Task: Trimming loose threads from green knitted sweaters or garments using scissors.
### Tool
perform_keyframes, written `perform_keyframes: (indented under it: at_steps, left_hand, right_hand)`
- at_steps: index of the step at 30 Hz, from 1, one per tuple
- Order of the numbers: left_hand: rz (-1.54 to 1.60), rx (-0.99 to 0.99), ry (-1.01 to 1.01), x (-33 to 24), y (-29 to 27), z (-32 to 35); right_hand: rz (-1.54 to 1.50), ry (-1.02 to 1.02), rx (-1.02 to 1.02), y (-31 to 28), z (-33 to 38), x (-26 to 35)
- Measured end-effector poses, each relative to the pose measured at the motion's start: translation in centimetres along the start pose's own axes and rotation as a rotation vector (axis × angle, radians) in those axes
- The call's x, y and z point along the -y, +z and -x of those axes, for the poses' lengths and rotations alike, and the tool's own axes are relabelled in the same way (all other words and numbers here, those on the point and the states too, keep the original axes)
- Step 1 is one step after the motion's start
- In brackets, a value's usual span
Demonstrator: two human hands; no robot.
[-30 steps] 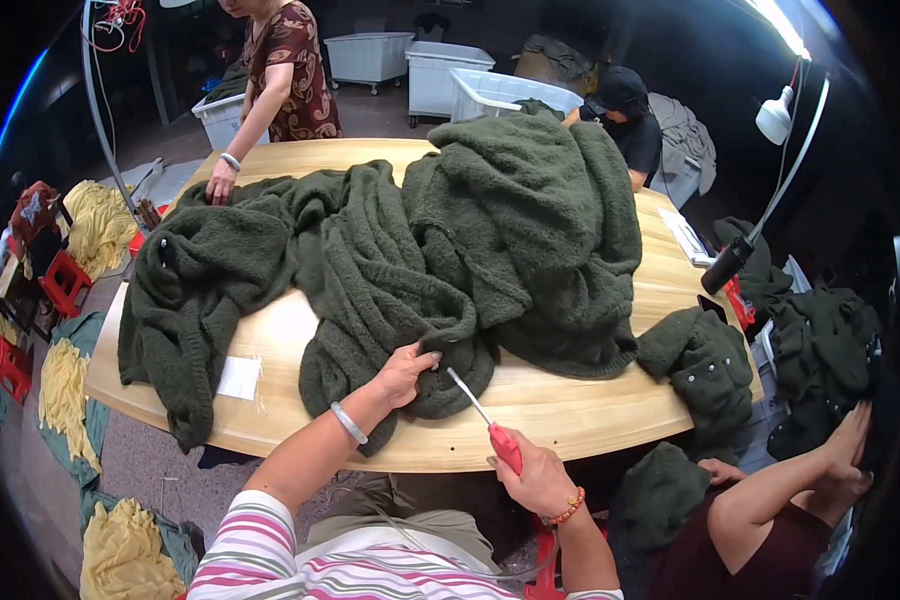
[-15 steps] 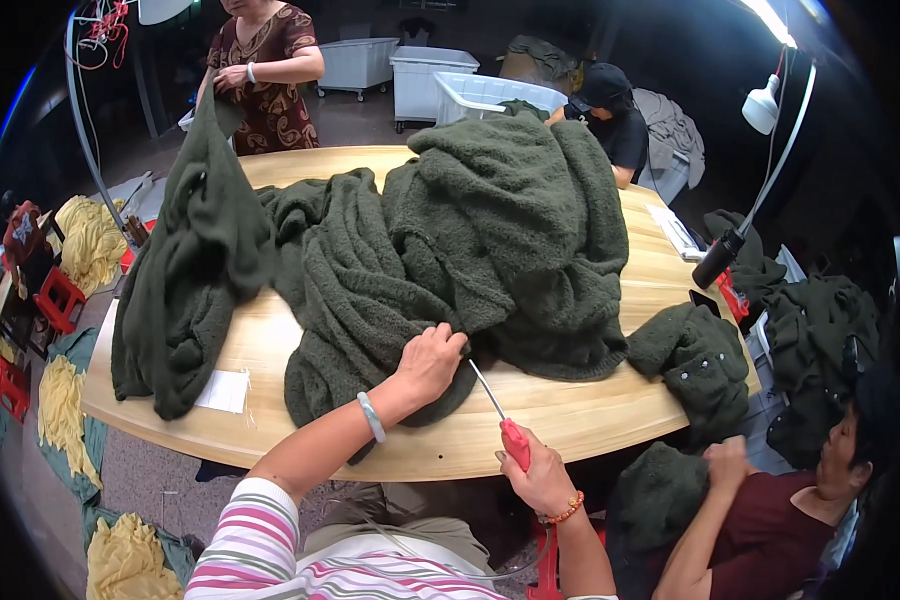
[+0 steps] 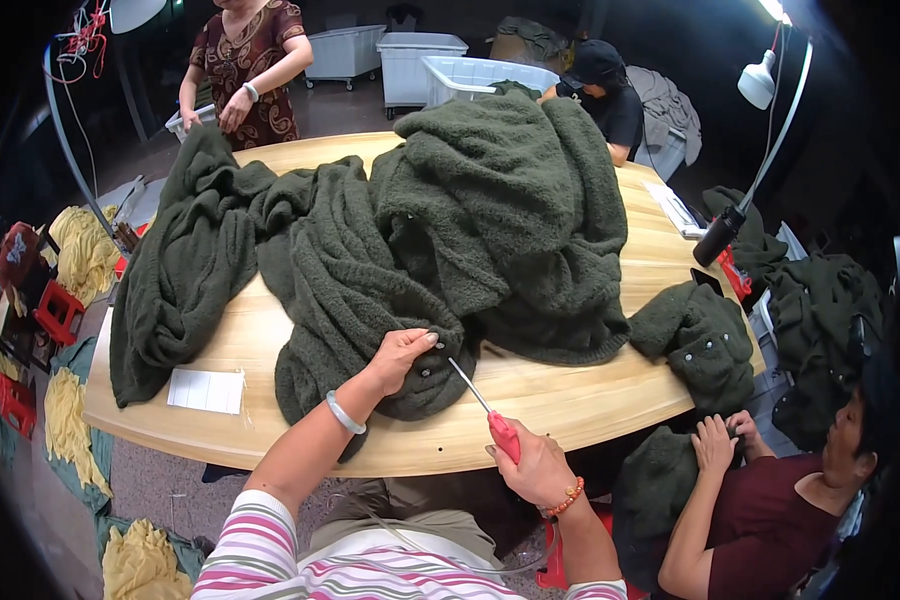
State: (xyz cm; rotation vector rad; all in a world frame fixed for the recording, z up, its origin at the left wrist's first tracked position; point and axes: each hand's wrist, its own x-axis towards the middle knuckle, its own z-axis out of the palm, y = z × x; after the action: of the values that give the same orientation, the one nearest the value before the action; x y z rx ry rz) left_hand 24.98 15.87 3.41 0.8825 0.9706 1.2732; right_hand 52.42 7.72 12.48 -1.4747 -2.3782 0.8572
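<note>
A big heap of dark green fleece garments (image 3: 470, 230) covers the oval wooden table (image 3: 570, 395). My left hand (image 3: 402, 355), with a pale bangle on the wrist, presses on the buttoned edge of the nearest garment (image 3: 425, 385). My right hand (image 3: 530, 465) grips a red-handled tool (image 3: 500, 430). Its thin metal shaft points up-left, and the tip sits close to the buttons beside my left fingers.
A white paper sheet (image 3: 206, 390) lies on the table's left. A person in a patterned dress (image 3: 245, 70) handles a garment at the far end. Another person in black (image 3: 605, 95) sits far right; a third in maroon (image 3: 770, 500) holds green fabric at lower right. White bins (image 3: 420, 55) stand behind.
The standing person has lowered the garment they had lifted back onto the table's far left. My left hand has slid slightly along the garment edge; the tool tip stays beside it.
</note>
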Motion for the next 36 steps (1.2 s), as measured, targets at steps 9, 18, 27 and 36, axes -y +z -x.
perform_keyframes:
  at_steps: [9, 18, 27, 36]
  left_hand:
    - [0.031, 0.032, -0.012, 0.5, -0.4, 0.0]
    - [-0.977, -0.039, 0.382, -2.3, 1.7, 4.4]
    - [-1.046, -0.111, 0.399, -3.6, -1.4, 7.5]
    - [0.464, 0.040, -0.095, -5.9, 0.4, 4.4]
  right_hand:
    - [0.018, -0.016, 0.054, 0.1, -0.5, 1.2]
    - [-0.174, -0.030, -0.088, 0.8, 0.1, -1.9]
    - [-0.347, -0.090, -0.092, 1.2, 0.6, -2.6]
    - [-0.342, -0.170, -0.021, -0.8, 2.4, -0.2]
